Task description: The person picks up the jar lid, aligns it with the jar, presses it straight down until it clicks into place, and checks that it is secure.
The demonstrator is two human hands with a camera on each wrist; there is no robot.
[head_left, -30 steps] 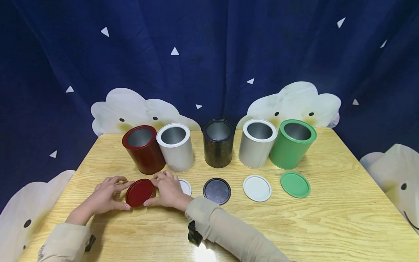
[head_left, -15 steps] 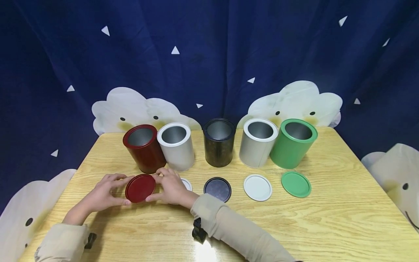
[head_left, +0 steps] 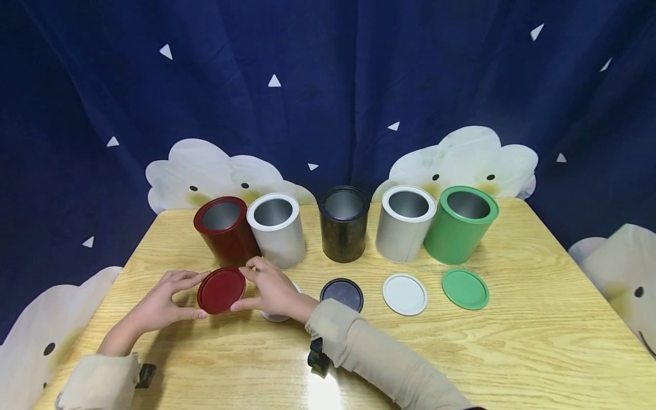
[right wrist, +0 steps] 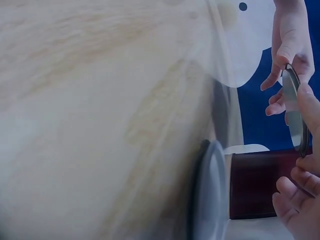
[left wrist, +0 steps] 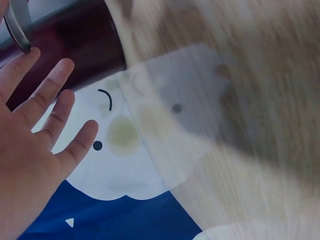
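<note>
Between my two hands is a round dark red lid (head_left: 222,291), lifted off the table and gripped at its rim from both sides. My left hand (head_left: 166,304) pinches its left edge with thumb and forefinger, while my right hand (head_left: 271,290) pinches the right edge. In the right wrist view the lid (right wrist: 295,110) appears nearly edge-on, its silvery underside showing. The left wrist view catches the lid's rim (left wrist: 17,30) at a fingertip of my left hand (left wrist: 35,135). Just behind the lid stands the open dark red can (head_left: 228,236). A white lid (head_left: 277,316) lies partly hidden under my right hand.
Right of the red can stand a white can (head_left: 279,236), a black can (head_left: 343,230), another white can (head_left: 402,233) and a green can (head_left: 458,230), all without lids. In front lie a black lid (head_left: 344,293), a white lid (head_left: 405,294) and a green lid (head_left: 465,289) on the wooden table (head_left: 538,341).
Both hands have raised the red lid from the table and moved it slightly toward the red can. The cans and the other lids have stayed in place.
</note>
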